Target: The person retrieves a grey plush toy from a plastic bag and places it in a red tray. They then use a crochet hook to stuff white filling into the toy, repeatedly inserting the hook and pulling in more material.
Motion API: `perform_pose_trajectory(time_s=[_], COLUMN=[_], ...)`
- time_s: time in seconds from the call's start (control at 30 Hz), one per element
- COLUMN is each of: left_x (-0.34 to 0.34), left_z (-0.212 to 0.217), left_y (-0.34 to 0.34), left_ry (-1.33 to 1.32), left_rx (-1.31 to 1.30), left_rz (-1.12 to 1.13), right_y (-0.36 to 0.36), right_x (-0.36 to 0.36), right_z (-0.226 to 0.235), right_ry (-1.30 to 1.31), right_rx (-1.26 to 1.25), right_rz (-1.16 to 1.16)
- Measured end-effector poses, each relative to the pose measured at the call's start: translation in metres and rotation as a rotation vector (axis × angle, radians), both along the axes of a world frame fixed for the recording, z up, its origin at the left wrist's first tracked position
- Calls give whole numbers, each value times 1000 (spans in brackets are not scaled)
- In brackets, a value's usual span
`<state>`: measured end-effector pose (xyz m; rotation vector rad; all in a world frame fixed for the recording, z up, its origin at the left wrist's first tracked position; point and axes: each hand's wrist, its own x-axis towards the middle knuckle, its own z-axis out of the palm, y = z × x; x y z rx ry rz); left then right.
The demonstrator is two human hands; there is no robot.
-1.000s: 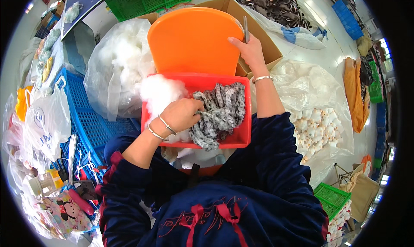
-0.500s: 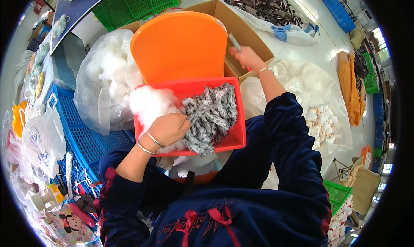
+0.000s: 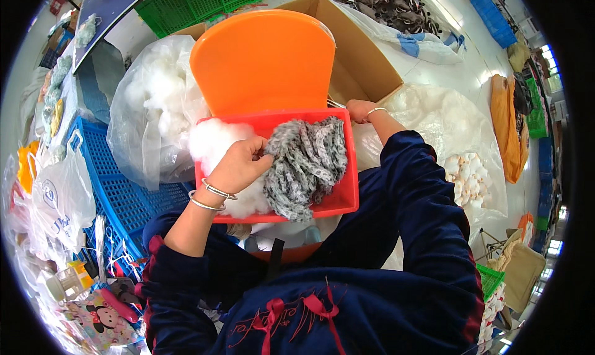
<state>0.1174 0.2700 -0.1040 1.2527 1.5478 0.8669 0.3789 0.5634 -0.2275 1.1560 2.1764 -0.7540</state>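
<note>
- Nearest is the person's lap in a dark blue top with red bows (image 3: pixel 291 308), and a red tray (image 3: pixel 347 187) rests on it.
- The left hand (image 3: pixel 238 166) lies inside the tray, fingers (image 3: pixel 263 159) pinched together on the edge of a grey patterned fabric piece (image 3: pixel 307 163); 2 silver bangles (image 3: pixel 211 195) sit on that wrist.
- The fabric fills the middle and right of the tray, and a lump of white stuffing (image 3: pixel 214 144) fills the left end, partly under the hand.
- The right hand (image 3: pixel 359 110) is at the far right corner of the tray, just past its rim; I cannot tell whether its fingers are together or apart, since the tray edge hides them. A thin metal rod (image 3: pixel 334 102) shows beside it.
- Right behind the tray stands an orange chair back (image 3: pixel 263 60), which blocks the view of what lies past it.
- To the left sit a blue crate (image 3: pixel 124 194) and a clear bag of white stuffing (image 3: pixel 152 107).
- To the right, a clear plastic sheet (image 3: pixel 446 125) holds small white puffs (image 3: pixel 465 172).
- Further off are a cardboard box (image 3: pixel 365 63) and a green crate (image 3: pixel 198 1).
</note>
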Motion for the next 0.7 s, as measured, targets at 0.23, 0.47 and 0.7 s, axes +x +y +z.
perform_pose_trajectory(time_s=[0.23,0.47,0.7], left_x=[3,5,7], left_z=[4,16,27], left_y=[4,4,0], left_ry=[20,-191,-188], left_rx=[-103,-277,-313], left_rz=[-22,-78,-134], right_y=[4,-33,-133], right_x=[22,-6,-60], right_z=[-5,135,189], right_ry=[114,856,1004], right_rx=[32,59,-265], right_rz=[-234,-685,-226])
